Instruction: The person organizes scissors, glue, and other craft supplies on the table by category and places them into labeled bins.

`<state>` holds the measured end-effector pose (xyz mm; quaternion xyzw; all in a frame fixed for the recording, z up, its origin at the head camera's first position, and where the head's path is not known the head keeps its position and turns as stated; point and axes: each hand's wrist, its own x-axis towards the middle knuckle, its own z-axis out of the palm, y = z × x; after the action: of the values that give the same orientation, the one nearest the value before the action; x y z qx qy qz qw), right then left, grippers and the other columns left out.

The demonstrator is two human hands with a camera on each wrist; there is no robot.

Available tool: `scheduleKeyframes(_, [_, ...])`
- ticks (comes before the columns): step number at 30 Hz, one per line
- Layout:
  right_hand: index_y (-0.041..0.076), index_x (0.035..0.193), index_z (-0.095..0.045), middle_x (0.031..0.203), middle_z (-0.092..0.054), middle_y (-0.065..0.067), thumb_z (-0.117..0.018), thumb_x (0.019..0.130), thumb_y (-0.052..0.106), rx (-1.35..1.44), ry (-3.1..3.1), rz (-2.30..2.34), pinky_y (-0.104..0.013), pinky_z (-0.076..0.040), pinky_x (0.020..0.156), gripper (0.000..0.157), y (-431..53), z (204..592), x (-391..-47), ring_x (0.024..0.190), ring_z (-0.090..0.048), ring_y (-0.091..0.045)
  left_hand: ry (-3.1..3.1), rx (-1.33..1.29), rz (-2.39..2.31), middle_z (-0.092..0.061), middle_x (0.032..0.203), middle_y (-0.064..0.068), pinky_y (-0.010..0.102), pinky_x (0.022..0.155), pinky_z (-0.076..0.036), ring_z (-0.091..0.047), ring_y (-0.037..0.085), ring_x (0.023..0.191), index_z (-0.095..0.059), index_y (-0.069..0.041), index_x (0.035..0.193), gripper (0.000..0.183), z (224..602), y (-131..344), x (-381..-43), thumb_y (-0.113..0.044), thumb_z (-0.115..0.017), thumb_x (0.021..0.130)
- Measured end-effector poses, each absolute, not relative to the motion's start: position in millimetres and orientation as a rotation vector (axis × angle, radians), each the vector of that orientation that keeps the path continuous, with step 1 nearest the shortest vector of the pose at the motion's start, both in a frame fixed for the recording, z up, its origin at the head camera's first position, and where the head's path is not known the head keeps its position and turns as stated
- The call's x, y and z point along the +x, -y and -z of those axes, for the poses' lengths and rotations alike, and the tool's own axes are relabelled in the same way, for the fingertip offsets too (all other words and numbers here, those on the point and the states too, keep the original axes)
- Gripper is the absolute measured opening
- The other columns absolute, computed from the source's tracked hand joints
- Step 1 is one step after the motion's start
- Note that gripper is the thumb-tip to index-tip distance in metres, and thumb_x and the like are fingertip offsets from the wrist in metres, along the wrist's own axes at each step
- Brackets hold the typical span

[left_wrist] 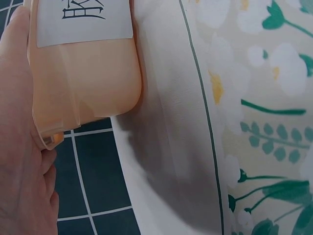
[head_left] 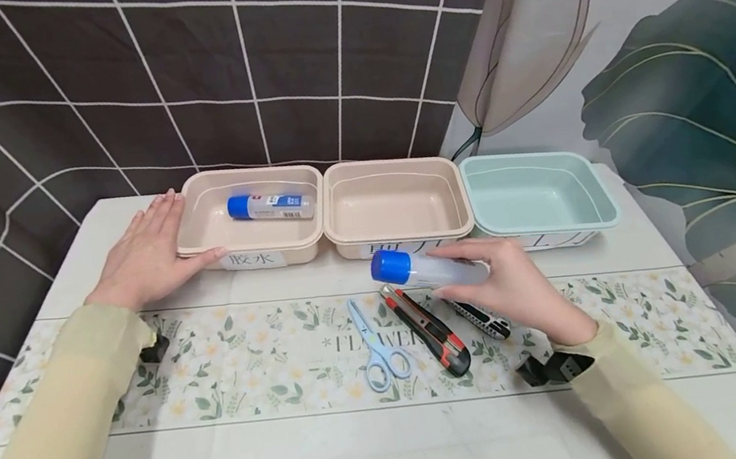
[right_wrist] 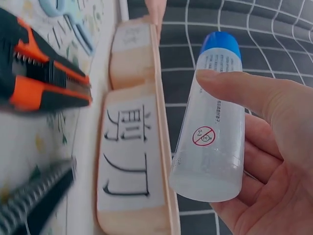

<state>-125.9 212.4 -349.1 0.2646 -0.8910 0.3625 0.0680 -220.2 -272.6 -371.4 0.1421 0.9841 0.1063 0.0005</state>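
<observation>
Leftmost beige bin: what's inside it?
A blue-capped bottle lies on its side in the leftmost beige bin; nothing else shows in there. The bottle covers the bin floor directly beneath it, so that patch can't be seen.

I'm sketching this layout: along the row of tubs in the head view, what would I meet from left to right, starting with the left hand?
Left hand → left beige tub → middle beige tub → mint-green tub.
</observation>
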Motion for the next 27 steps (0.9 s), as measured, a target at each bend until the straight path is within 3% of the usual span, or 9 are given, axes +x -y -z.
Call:
scheduleKeyframes(5, [0.017,0.125,-0.075,0.118,-0.073,0.001,-0.091,0.079,0.02,0.841,2.686,-1.145,-0.041,-0.057,0.086,0.049,-197.1,353.2,-130.3,0.108,-0.067,-0.014,-3.094,0.45,-0.333,-0.008,0.166,0.027,0.049,0.124,-0.002,-0.006,0.038,0.153,-0.008,0.007,0.16,0.114,372.0,272.9,-221.1,-0.074,-0.051,0.092])
scheduleKeyframes(20, [0.011,0.124,-0.074,0.119,-0.073,-0.001,-0.091,0.079,0.023,1.005,2.726,-1.129,-0.034,-0.056,0.091,0.05,-148.3,364.0,-141.7,0.111,-0.066,-0.013,-3.084,0.443,-0.322,-0.007,0.166,0.027,0.049,0.124,-0.001,-0.006,0.039,0.153,-0.007,0.007,0.16,0.115,372.0,273.6,-220.6,-0.075,-0.051,0.092])
scheduleKeyframes(27, [0.011,0.125,-0.074,0.118,-0.073,-0.002,-0.09,0.081,0.022,1.064,2.693,-1.104,-0.032,-0.057,0.087,0.048,-130.4,355.0,-151.2,0.107,-0.067,-0.011,-3.094,0.448,-0.327,-0.008,0.165,0.028,0.049,0.124,0.0,-0.007,0.04,0.153,-0.007,0.007,0.159,0.115,372.7,274.3,-221.6,-0.075,-0.051,0.092])
